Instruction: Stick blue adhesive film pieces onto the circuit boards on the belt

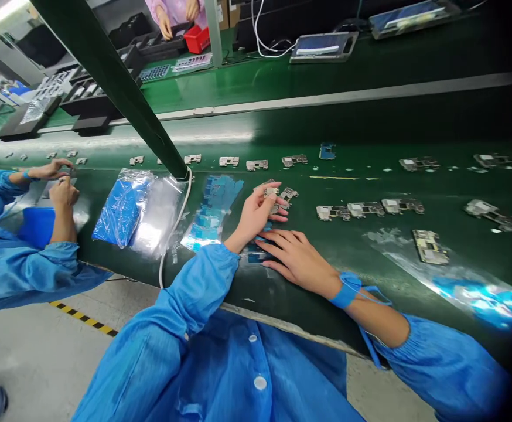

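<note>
Pinching a small metallic circuit board (272, 191) between thumb and fingers, the left hand (256, 212) of the person in front of me is raised a little over the green bench (282, 290). Another board-like piece (289, 194) shows just beyond those fingers; whether it is gripped too or merely lies behind them, I can't quite make out from where I stand.

The right hand (302, 262) reaches in from the other side, palm down, its fingers long and slightly parted, their tips at some blue film (258, 257) just below the left hand. I cannot tell whether they pinch the film or only rest on it. A blue strap (347, 290) circles that wrist.

To the right, three boards (365, 209) lie end to end in a short row, with a single board (430, 247) nearer the bench edge, by a shiny plastic sheet (480, 293). Left of the hands lies a stack of blue film strips (212, 202), then clear plastic (157, 217) and a wrapped blue packet (122, 208) — a white cable (180, 217) crosses the bench between the strips and the clear plastic. Farther back runs a spaced line of boards (229, 161). A co-worker in blue sleeves (23, 264) sits farther left, both hands close together above the bench.
</note>
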Motion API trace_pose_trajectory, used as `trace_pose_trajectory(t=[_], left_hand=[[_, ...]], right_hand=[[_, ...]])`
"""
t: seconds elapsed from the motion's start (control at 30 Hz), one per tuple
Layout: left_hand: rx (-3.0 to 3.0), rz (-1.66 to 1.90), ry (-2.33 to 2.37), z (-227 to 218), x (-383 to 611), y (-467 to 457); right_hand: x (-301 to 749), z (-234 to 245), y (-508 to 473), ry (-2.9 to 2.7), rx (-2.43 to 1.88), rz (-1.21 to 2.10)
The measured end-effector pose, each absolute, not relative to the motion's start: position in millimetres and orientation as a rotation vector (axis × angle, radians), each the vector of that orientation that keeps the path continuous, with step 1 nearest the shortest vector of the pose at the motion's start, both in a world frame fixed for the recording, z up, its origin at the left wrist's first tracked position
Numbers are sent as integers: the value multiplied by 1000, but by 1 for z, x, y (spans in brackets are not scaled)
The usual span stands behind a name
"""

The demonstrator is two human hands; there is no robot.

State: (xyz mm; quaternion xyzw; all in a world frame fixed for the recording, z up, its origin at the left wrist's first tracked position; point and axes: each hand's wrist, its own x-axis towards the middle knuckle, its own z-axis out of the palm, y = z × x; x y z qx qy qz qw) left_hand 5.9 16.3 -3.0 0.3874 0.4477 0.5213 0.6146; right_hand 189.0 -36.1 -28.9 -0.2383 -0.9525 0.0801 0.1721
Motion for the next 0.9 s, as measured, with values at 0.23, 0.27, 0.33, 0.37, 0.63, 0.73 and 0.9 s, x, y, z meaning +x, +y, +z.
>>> trace_pose_trajectory(t=[0.23, 0.27, 0.33, 0.37, 0.63, 0.73, 0.9], left_hand=[[968, 1139, 1015, -15, 10, 21], [973, 1138, 1010, -17, 9, 22], [975, 1138, 998, -21, 9, 23], [973, 1139, 993, -22, 8, 24], [964, 1107, 815, -8, 11, 11], [975, 1114, 711, -3, 21, 1], [1058, 1180, 839, -4, 30, -6]], right_hand=[[193, -14, -32, -2488, -432, -114], [196, -8, -33, -2475, -377, -159], [201, 5, -35, -2439, -296, -166], [204, 10, -36, -2406, -281, -121], [217, -3, -12, -1408, -1026, 952], [218, -8, -4, -1163, -1117, 1237], [220, -4, 1, -1382, -1171, 1243]])
